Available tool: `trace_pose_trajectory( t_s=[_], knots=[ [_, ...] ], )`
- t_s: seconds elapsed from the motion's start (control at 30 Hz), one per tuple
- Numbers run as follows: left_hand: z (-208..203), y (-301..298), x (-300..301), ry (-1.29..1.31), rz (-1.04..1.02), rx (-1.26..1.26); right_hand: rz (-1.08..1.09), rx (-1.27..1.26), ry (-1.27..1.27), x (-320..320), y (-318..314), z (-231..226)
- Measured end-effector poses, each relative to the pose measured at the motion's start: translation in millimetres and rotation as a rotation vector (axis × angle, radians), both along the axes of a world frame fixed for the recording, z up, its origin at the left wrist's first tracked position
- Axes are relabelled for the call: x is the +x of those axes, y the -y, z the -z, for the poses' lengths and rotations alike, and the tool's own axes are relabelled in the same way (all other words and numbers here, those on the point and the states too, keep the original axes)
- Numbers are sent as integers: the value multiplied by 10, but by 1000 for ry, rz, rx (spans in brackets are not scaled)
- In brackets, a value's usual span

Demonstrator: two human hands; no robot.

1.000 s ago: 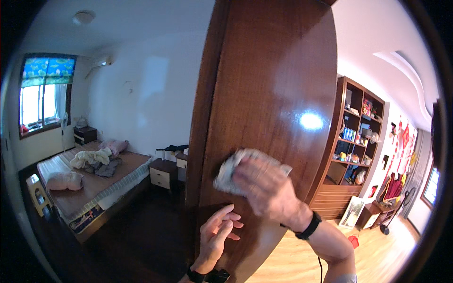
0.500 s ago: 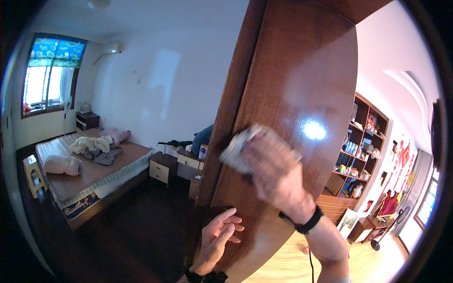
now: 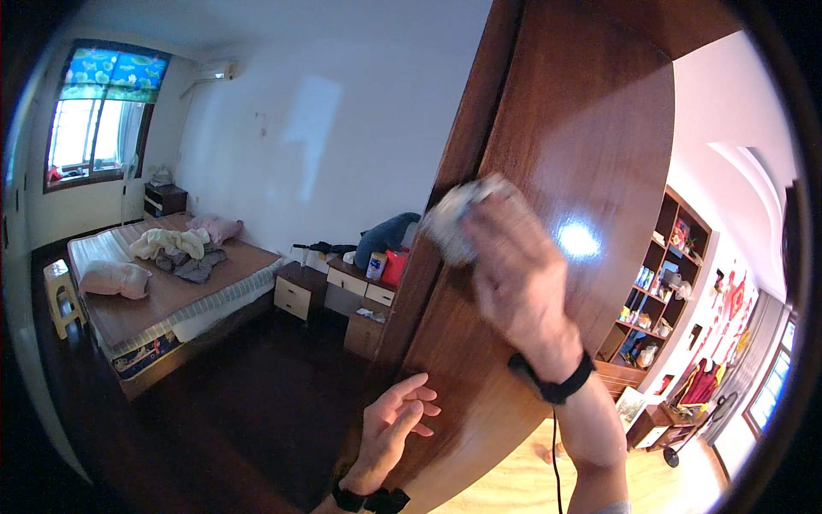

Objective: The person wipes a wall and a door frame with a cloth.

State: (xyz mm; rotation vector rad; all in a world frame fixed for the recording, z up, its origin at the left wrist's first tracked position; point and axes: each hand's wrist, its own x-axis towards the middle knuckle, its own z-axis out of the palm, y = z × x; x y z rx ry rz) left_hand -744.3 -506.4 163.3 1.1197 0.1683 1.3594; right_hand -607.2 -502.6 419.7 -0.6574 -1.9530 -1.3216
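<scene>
Right hand blurred, half-hiding grey cloth on door.

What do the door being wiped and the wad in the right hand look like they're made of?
The door looks like reddish-brown wood or wood veneer under a glossy varnish: grain streaks run along it and a bright light spot reflects off it. The wad under the right hand looks like soft pale cloth, crumpled and matte, though it is blurred. The left hand rests at the door's edge.
</scene>
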Motion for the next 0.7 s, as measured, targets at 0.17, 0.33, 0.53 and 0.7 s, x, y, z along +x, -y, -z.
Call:
trace_pose_trajectory(
  t_s=[0.17, 0.33, 0.53, 0.7],
  knots=[
    [-26, 24, -32, -47, -39, -4, 33, -246, 335, -108, -61, 575],
    [21, 12, -87, -60, -54, -30, 95, -53, 242, -99, -89, -8],
    [81, 11, -94, -63, -10, -52, 42, 56, 64, -228, -200, -280],
    [133, 20, -102, -9, -7, -154, 139, -196, 417, -385, -192, 731]
  ],
)
